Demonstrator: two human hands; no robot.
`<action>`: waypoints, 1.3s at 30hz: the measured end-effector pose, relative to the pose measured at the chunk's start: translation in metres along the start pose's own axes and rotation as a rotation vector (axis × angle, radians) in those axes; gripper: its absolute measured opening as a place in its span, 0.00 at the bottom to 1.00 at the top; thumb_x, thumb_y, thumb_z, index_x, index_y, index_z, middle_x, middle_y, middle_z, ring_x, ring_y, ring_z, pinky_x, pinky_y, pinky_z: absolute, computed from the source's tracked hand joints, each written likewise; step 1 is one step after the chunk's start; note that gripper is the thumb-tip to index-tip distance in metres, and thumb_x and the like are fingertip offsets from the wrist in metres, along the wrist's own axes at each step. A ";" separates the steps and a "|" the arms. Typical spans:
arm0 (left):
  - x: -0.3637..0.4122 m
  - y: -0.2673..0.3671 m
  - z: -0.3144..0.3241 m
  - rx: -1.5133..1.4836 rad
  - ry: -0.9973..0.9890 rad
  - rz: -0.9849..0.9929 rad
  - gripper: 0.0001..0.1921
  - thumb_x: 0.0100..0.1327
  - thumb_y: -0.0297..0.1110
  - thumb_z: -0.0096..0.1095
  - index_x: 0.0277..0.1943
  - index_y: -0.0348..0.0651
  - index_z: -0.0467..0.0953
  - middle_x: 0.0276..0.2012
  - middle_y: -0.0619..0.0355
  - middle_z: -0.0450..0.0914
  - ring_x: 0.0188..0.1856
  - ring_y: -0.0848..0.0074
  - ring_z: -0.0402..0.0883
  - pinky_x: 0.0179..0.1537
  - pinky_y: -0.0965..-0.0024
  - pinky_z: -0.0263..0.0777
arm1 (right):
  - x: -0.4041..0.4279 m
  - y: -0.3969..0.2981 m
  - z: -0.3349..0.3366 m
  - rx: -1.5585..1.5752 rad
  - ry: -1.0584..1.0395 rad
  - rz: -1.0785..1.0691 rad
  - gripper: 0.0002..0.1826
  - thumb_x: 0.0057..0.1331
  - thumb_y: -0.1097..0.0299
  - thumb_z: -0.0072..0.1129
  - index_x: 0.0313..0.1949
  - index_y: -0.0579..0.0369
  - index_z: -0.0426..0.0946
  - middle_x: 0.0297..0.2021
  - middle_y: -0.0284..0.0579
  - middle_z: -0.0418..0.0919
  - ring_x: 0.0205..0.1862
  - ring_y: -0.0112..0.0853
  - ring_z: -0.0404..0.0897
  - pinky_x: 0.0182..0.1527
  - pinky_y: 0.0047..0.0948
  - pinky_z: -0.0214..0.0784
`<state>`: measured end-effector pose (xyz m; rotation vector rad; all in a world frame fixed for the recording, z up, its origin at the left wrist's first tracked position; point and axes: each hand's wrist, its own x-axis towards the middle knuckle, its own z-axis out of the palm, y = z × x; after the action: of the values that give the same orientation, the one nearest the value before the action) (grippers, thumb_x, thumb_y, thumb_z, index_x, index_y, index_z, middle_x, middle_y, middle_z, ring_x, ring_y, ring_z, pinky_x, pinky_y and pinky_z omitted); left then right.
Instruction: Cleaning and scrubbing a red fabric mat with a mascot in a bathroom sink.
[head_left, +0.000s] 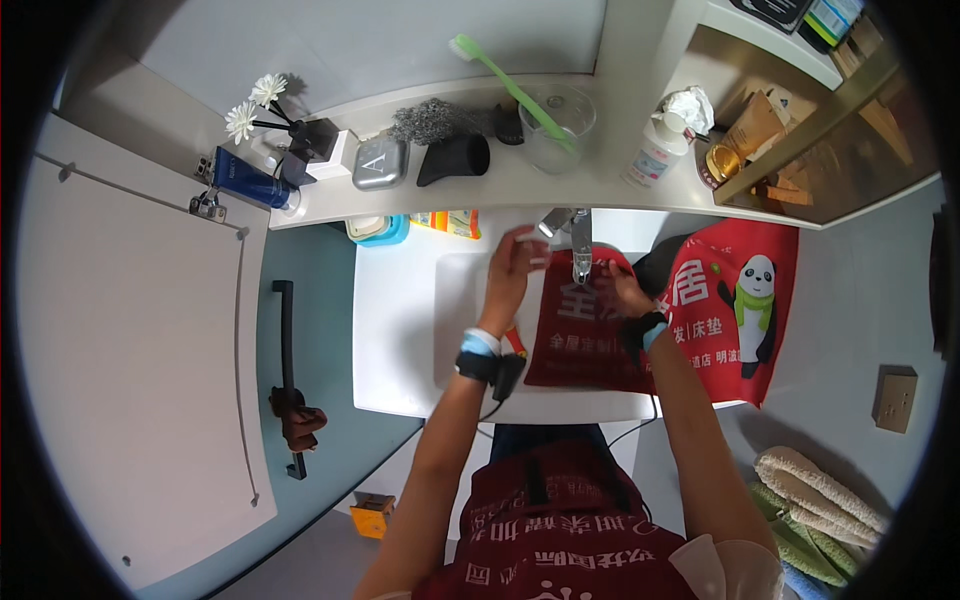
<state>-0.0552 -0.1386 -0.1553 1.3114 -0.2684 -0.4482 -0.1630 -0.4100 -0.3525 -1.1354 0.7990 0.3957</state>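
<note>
A red printed fabric bag (757, 322) with a panda picture lies partly on the right rim of the white sink (390, 322) and partly down in the basin, beneath the metal faucet (582, 247). My left hand (517, 259) is raised beside the faucet's handle, fingers apart, with nothing visible in it. At the faucet's right, my right hand (628, 289) touches or holds the red fabric; its fingers are partly hidden, so its grip is unclear. A small red and yellow item (516, 341) shows in the basin near my left wrist.
Above the sink, a shelf (517, 196) holds a green toothbrush (517, 94) in a clear cup, a white pump bottle (656, 150), a silver case (380, 163) and a blue tube (251, 180). A blue soap box (386, 231) stands at the sink's back left. Towels (817, 495) hang at lower right.
</note>
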 end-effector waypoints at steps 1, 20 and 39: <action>0.011 0.018 0.006 -0.074 -0.063 -0.023 0.18 0.77 0.29 0.46 0.66 0.38 0.68 0.49 0.47 0.82 0.51 0.66 0.85 0.57 0.62 0.79 | 0.012 -0.002 -0.006 0.009 0.007 -0.005 0.44 0.71 0.27 0.45 0.69 0.54 0.66 0.60 0.52 0.77 0.58 0.45 0.77 0.58 0.51 0.71; -0.008 -0.203 -0.006 -0.229 0.117 -0.595 0.10 0.75 0.32 0.53 0.52 0.41 0.79 0.42 0.57 0.83 0.42 0.74 0.83 0.46 0.69 0.79 | -0.010 0.019 0.026 0.194 -0.454 -0.174 0.24 0.76 0.57 0.54 0.64 0.60 0.70 0.61 0.51 0.77 0.62 0.39 0.76 0.65 0.41 0.70; -0.027 -0.311 -0.024 0.307 -0.620 -0.664 0.08 0.71 0.34 0.58 0.47 0.40 0.78 0.35 0.47 0.83 0.33 0.66 0.84 0.34 0.58 0.76 | 0.045 0.086 -0.046 -0.925 -0.005 -0.656 0.37 0.70 0.76 0.54 0.76 0.55 0.52 0.64 0.59 0.72 0.59 0.45 0.78 0.61 0.40 0.70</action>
<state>-0.1197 -0.1646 -0.4600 1.5223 -0.4243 -1.4308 -0.2054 -0.4227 -0.4498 -2.1648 0.1619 0.1996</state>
